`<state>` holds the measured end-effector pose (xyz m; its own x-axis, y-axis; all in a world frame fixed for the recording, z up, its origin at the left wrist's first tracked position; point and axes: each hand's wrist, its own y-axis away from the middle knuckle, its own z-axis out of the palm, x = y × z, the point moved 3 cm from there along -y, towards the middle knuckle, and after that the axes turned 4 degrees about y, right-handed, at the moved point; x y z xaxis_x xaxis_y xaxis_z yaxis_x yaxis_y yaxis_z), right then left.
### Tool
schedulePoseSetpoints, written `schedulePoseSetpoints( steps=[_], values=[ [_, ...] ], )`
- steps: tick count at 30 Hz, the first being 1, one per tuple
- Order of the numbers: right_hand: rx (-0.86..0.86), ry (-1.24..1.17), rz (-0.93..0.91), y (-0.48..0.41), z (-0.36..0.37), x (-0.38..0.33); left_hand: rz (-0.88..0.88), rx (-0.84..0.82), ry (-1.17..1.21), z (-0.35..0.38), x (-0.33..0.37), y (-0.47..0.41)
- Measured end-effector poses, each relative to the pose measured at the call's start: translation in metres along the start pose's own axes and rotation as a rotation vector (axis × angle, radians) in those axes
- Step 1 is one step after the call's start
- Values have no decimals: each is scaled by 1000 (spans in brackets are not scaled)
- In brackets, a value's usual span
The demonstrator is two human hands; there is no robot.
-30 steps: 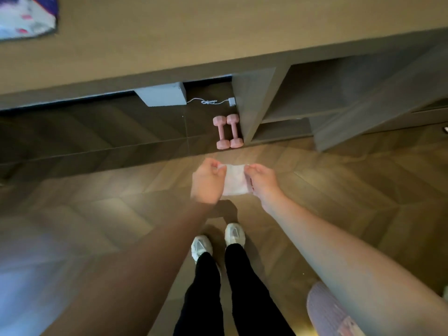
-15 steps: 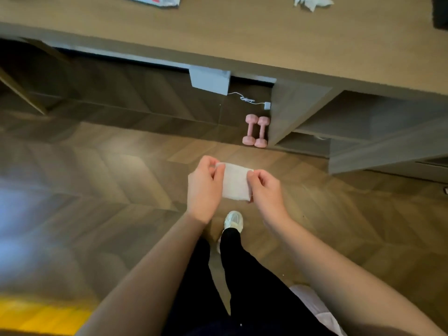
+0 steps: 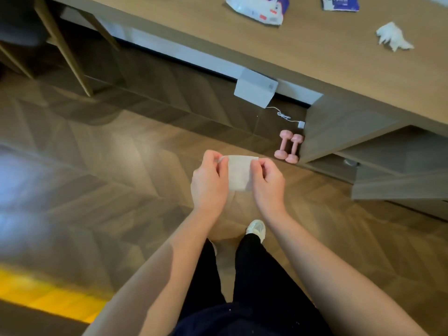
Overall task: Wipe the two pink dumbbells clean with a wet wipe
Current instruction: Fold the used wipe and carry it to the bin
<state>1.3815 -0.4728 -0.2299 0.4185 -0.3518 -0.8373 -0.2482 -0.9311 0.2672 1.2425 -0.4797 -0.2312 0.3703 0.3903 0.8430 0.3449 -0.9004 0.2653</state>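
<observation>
Shifted right of the hands since a second ago, the pink dumbbells (image 3: 288, 149) are left untouched on the floor (image 3: 121, 166) by the desk (image 3: 315, 49). The wet wipe (image 3: 238, 174) is pinched by left hand (image 3: 208, 184) and right hand (image 3: 268, 184), apparently being unfolded; stooping to a dumbbell is required next.

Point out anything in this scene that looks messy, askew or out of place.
A crumpled white tissue lies loose on the desk, apart from the packets. A white cable trails slack on the floor behind the two pink dumbbells, which lie side by side by the desk's side panel. Nothing looks spilled or broken.
</observation>
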Motion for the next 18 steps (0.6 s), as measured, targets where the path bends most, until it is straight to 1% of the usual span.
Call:
schedulePoseSetpoints(
  steps=[6, 10, 15, 18],
  values=[
    [-30, -13, -66, 7, 66, -45, -25, 33, -54, -69, -21, -34],
    [-97, 29, -114, 6, 103, -68, -71, 66, -47, -104, -33, -54],
    [-205, 51, -143, -11, 158, -99, -104, 106, -56, -147, -48, -95],
    [-222, 60, -155, -32, 200, -120, -112, 134, -51, -176, -55, -134]
  ],
)
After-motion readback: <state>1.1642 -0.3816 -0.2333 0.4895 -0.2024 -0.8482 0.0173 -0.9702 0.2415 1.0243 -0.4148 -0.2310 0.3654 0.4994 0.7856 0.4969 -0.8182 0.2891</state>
